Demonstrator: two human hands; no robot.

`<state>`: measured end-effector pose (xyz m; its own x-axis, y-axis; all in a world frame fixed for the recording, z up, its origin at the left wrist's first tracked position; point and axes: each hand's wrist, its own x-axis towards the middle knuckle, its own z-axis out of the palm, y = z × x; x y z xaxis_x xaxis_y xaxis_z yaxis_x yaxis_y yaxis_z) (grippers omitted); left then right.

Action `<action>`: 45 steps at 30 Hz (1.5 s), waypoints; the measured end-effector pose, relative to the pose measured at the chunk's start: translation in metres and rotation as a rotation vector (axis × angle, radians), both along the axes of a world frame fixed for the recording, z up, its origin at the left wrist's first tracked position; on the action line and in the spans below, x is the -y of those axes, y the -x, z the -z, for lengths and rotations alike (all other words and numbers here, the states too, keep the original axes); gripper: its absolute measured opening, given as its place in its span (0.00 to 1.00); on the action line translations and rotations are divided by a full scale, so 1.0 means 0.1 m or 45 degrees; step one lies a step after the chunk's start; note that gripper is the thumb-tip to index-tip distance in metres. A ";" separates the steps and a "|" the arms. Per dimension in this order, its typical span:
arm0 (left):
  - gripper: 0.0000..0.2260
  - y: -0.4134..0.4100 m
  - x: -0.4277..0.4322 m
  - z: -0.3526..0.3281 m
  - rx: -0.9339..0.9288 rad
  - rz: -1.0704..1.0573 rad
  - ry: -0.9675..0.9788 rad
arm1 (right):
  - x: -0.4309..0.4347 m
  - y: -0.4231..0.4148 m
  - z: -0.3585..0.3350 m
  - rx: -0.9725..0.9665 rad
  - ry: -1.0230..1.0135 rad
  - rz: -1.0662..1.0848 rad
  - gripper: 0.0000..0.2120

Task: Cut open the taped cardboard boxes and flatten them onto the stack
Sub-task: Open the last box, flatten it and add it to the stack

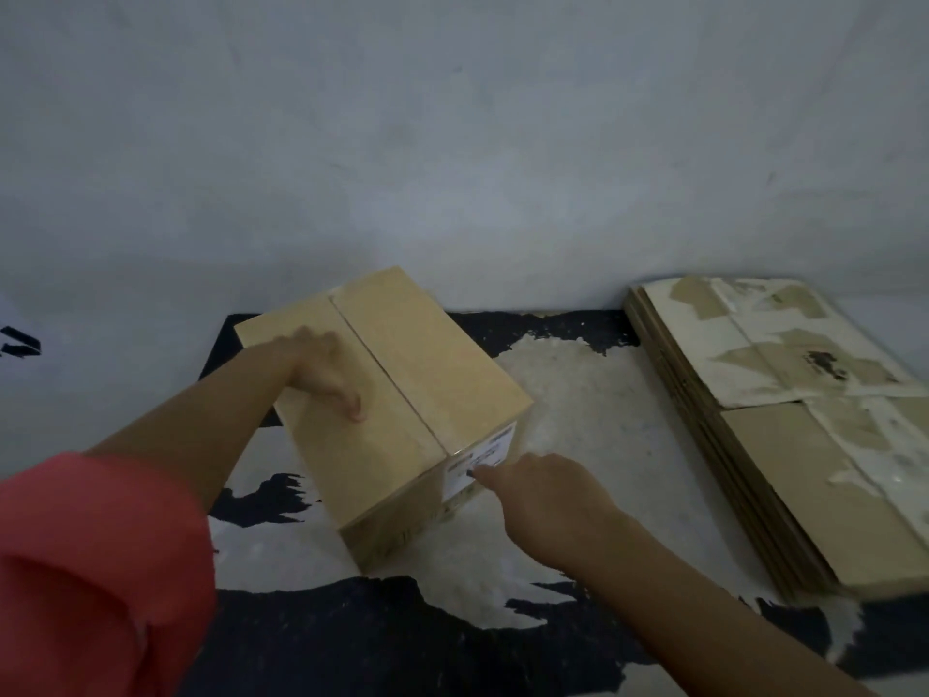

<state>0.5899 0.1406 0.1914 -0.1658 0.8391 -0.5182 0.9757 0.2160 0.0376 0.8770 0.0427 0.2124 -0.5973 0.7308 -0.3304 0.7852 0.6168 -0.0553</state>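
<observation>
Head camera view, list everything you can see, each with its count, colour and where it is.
closed brown cardboard box: one, tan, centre, on the mat
rectangular paper shipping label: one, white, box's near end
stack of flattened cardboard sheets: one, brown with torn white patches, right
patchy floor mat: one, black and white, under the box
plain wall: one, grey, behind
fabric sleeve: one, coral, lower left, left arm
left grip: one, resting on the box top
right grip: one, at the label; a dark tip shows, tool unclear
</observation>
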 end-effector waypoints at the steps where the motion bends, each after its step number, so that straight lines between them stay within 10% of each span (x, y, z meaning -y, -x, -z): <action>1: 0.52 -0.06 0.01 0.02 0.003 -0.055 -0.014 | -0.05 -0.06 -0.01 -0.022 -0.006 0.020 0.27; 7: 0.58 -0.43 0.11 0.29 0.174 -0.514 -0.232 | -0.92 -0.41 0.23 -0.301 -0.182 0.523 0.23; 11: 0.52 -0.50 0.21 0.36 0.133 -0.489 -0.343 | -1.41 -0.51 0.86 -0.396 -0.121 0.808 0.08; 20: 0.59 -0.39 0.20 0.43 0.111 -0.323 -0.325 | -1.82 -0.42 1.62 -0.312 0.089 0.883 0.13; 27: 0.60 -0.33 0.01 0.34 0.258 -0.131 -0.310 | -1.91 0.07 0.75 -1.123 -0.174 0.846 0.11; 36: 0.46 -0.40 -0.02 0.37 0.446 -0.505 -0.674 | -1.52 0.85 0.56 -0.547 0.157 0.623 0.49; 45: 0.64 -0.50 -0.16 0.30 0.361 -0.789 -0.424 | -1.58 0.83 0.52 -0.599 0.150 0.653 0.47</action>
<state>0.6394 0.1568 0.1614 -0.5560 0.7553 -0.3469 0.6225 0.6550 0.4284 0.7939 0.2003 0.1606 -0.2863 0.9335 -0.2159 0.8514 0.1446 -0.5041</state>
